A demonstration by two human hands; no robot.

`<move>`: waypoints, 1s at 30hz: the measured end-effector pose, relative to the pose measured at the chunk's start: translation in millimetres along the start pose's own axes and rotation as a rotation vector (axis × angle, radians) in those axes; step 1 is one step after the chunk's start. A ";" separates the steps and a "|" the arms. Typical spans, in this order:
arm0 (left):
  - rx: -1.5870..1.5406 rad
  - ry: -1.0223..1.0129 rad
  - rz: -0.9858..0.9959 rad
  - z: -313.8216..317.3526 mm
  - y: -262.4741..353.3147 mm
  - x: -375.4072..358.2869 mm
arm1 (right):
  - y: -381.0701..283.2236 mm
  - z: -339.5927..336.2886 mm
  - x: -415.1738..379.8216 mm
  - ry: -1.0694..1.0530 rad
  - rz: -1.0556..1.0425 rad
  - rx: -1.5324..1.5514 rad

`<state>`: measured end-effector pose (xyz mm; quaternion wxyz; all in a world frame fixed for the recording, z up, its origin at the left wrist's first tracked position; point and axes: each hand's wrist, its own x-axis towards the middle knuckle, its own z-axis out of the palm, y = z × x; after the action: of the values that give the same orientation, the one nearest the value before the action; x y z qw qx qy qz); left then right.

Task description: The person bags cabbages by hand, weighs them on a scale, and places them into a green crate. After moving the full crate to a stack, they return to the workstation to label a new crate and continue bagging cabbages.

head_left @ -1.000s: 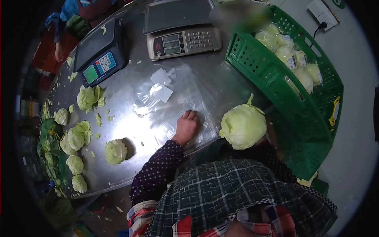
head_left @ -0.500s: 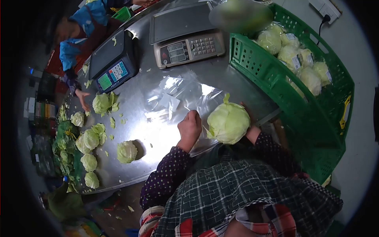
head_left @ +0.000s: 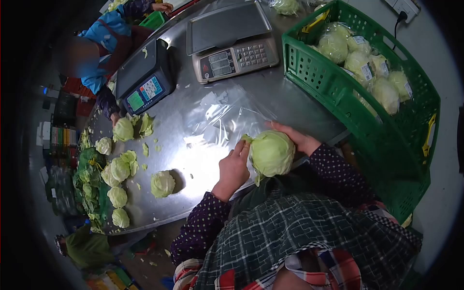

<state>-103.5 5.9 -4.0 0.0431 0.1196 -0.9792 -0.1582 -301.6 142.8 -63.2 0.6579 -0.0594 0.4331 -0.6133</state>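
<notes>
A pale green cabbage [head_left: 273,153] is held just over the near edge of the metal table. My right hand [head_left: 300,139] grips it from the far right side, with part of the fingers behind the head. Against its upper left side, my left hand [head_left: 234,166] has its fingers closed at an outer leaf [head_left: 247,139]. One loose leaf hangs at the cabbage's lower left. Clear plastic bags [head_left: 227,113] lie flat on the table beyond my hands.
Beyond the bags stand a silver scale [head_left: 232,63] and a black scale [head_left: 145,92]. A green crate [head_left: 319,89] with bagged cabbages is at the right. Several cabbages and leaf scraps lie left, where a co-worker's hand [head_left: 115,118] touches one cabbage [head_left: 123,129].
My left hand has come onto the cabbage, which has turned and shifted slightly left. More of my right hand shows. The co-worker's hand has moved onto a cabbage.
</notes>
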 end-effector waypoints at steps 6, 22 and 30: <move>0.030 0.006 -0.016 -18.2 27.9 10.9 | -10.4 -3.6 -37.0 -0.100 -0.106 -0.699; -0.209 0.064 0.276 13.4 54.5 26.4 | -7.5 -9.0 -40.8 0.467 -0.129 -0.896; -0.312 0.309 0.365 27.4 42.9 46.1 | -17.0 -5.8 -45.3 0.409 -0.099 -0.888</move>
<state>-161.0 42.2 -14.1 0.2373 -0.0438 -0.9302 -0.2767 -312.4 180.2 -34.0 0.4403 -0.2331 0.7698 -0.3991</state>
